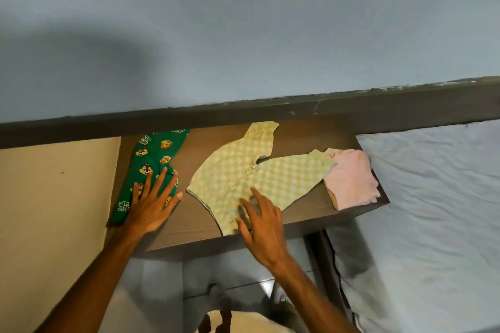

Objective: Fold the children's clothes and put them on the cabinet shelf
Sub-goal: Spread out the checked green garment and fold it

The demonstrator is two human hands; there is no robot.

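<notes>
Nearest the camera at 6 o'clock, both forearms reach up over the front edge of the tabletop [194, 222]; the left hand [151, 205] has its fingers [159, 181] spread wide and pressed flat on the green trousers [150, 162], gripping nothing; the right hand [262, 222] likewise lies open, its fingers [257, 197] splayed on the near hem of the checked top [243, 173], with no fold of cloth pinched that I can see.

Outward from the left hand, the trousers run from 8 o'clock up toward 11, their far end just under the dark ledge [270, 111]; the checked top sits at the tabletop's centre, one sleeve pointing to 12 and the other to 3, where its cuff touches the pink pile [351, 178] at the right end; that pile looks already folded; a bed [433, 211] lies past it at 3 o'clock.

By my reading the step in hand is smoothing and squaring the garments before folding; the checked top is spread flat and unfolded, the trousers seem doubled lengthwise; next, the right hand would need to pinch a sleeve and bring it across the body; no cabinet shelf is in view, so stowing comes later.
</notes>
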